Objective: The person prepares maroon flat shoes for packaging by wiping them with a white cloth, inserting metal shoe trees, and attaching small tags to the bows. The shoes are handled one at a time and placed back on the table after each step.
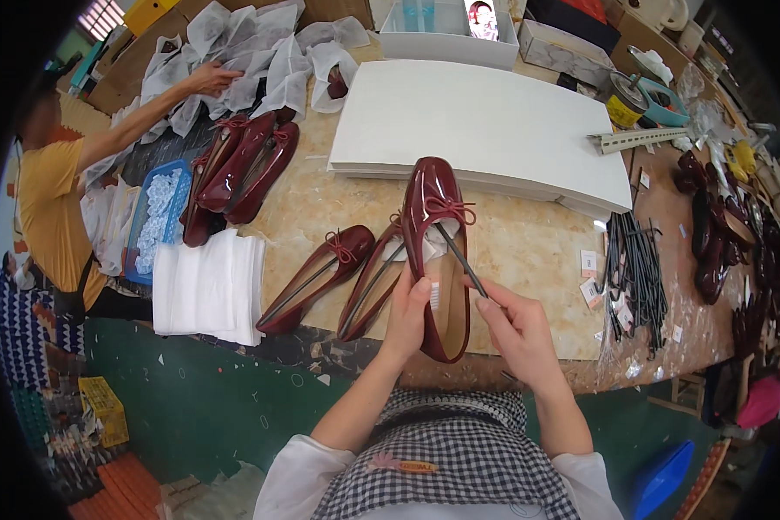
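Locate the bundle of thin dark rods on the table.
In the head view, the bundle of thin dark rods lies on the table's right side, right of the person's right hand, with small white tags beside its left edge.

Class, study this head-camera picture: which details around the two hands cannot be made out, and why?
Head view:
- Front end of the dark stick: hidden inside the held shoe.
- Most fingers of the left hand: behind that shoe.
- Toe of the neighbouring shoe: mostly behind it too.
- Print on the label: too small.
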A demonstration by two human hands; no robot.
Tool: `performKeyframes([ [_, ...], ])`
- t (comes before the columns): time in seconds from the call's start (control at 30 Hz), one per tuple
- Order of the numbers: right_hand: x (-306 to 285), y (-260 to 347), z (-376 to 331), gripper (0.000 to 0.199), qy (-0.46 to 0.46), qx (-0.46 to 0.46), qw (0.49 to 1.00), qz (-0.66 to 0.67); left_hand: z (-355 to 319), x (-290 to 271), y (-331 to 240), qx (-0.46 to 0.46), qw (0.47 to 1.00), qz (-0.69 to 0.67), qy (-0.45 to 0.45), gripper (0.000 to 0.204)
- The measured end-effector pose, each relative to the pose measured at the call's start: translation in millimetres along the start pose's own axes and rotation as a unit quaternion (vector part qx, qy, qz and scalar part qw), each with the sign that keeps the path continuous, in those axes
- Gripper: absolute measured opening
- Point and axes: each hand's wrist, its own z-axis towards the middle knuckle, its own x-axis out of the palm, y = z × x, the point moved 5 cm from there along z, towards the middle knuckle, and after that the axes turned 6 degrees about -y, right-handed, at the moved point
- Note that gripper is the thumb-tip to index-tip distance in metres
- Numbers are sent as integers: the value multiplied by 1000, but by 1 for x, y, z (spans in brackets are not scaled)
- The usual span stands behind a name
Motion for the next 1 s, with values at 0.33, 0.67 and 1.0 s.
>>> performKeyframes([
  [0.33,23,7,0,29,-155,-234,928,-243,-21,23,15,21,996,-65,-59,71],
  [0.67,-50,-47,-15,32,-74,26,996,-48,-19,-73,-55,106,710,695,31,57],
  [1.0,-81,-49,-29,28,-105,13,988,-108,101,-106,-202,302,630,710,-94,29],
])
